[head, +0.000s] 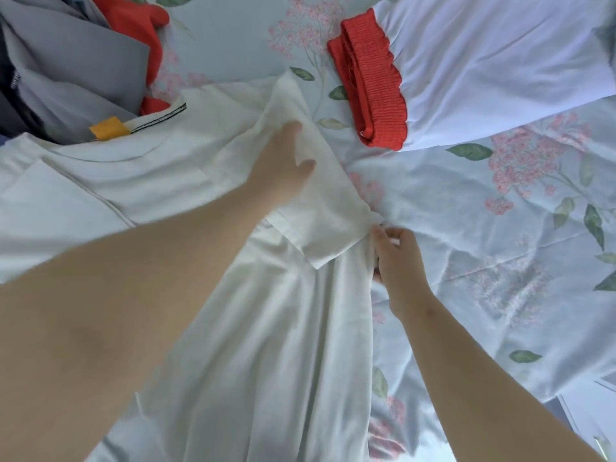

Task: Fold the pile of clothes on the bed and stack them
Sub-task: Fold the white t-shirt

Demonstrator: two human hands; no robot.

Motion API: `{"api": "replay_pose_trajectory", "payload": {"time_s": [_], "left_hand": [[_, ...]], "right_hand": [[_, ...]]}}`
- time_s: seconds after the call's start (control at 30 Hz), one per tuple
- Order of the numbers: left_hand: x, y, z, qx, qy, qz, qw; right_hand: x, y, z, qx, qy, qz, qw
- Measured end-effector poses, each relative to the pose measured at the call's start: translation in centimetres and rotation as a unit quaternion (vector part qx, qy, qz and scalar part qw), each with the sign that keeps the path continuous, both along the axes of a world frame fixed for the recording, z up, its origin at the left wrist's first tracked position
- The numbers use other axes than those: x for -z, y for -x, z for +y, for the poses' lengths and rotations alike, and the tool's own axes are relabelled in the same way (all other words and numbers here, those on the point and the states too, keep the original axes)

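The left hand [283, 161] lies flat, fingers straight and close together, pressing down on the sleeve [320, 208] of the white shirt [266, 345]. The sleeve is folded in over the shirt's body. The right hand [396, 258] is just beside the sleeve's lower corner. Its fingers are curled and pinch the shirt's side edge.

The shirt is spread out on the bed sheet [500, 235] (the one with pink flowers and green leaves). Its long way runs from the neck at the upper left down to the bottom edge near the person. An orange tag [108, 128] sits at the neck.

Past the neck, in the top left corner, is the pile of clothes [66, 61], grey and red. Farther up on the right, a red folded piece [370, 85] rests on a pale cloth [493, 61], well apart from the shirt.
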State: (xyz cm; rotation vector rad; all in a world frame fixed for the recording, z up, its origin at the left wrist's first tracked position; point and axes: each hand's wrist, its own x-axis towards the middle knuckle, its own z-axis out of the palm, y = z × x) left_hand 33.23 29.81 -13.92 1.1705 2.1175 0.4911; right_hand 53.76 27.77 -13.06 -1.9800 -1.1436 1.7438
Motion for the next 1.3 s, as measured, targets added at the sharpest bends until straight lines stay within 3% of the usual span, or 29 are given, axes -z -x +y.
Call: {"api": "replay_pose_trajectory", "payload": {"time_s": [0.1, 0.33, 0.43, 0.6, 0.7, 0.8, 0.9, 1.03, 1.1, 1.17, 1.2, 1.23, 1.3], "left_hand": [[0.6, -3.1, -6.5, 0.112, -0.002, 0.109, 0.988], [2.2, -9.3, -19.5, 0.138, -0.004, 0.179, 0.974], [2.2, -10.5, -23.3, 0.133, -0.005, 0.163, 0.978], [0.7, -11.2, -28.9, 0.132, 0.065, 0.115, 0.982], [0.3, -11.7, -32.3, 0.125, 0.127, 0.097, 0.979], [-0.2, -12.2, -33.9, 0.105, 0.147, 0.105, 0.978], [-0.6, -12.8, -34.1, 0.075, 0.158, 0.101, 0.979], [-0.8, -13.9, -33.4, 0.034, 0.187, 0.110, 0.976], [-1.1, -15.0, -33.3, 0.007, 0.190, 0.109, 0.976], [-1.3, -16.2, -33.5, -0.005, 0.186, 0.106, 0.977], [-1.4, -16.7, -33.8, -0.004, 0.185, 0.108, 0.977], [-1.4, -17.2, -34.0, -0.005, 0.182, 0.115, 0.977], [-1.2, -17.9, -34.3, -0.016, 0.168, 0.128, 0.977]], "right_hand": [[0.0, -2.6, -4.1, -0.068, 0.070, -0.015, 0.995], [-1.2, -7.1, -12.0, -0.174, 0.112, -0.059, 0.977], [-1.4, -8.1, -14.0, -0.108, 0.108, -0.037, 0.988], [-2.4, -9.2, -15.6, 0.021, 0.135, 0.085, 0.987], [-3.2, -10.7, -16.0, -0.026, 0.099, 0.086, 0.991], [-3.8, -13.0, -16.1, -0.095, 0.087, 0.036, 0.991], [-4.0, -14.7, -16.3, -0.122, 0.009, -0.017, 0.992], [-4.2, -15.9, -16.9, -0.025, 0.071, 0.138, 0.988], [-4.0, -16.2, -17.3, -0.135, 0.038, 0.058, 0.989], [-4.0, -16.6, -17.1, -0.265, -0.032, -0.068, 0.961], [-4.0, -16.8, -16.9, -0.273, -0.046, -0.087, 0.957], [-4.0, -17.1, -16.6, -0.248, -0.043, -0.064, 0.966], [-3.8, -17.4, -16.0, -0.110, 0.042, 0.086, 0.989]]}}
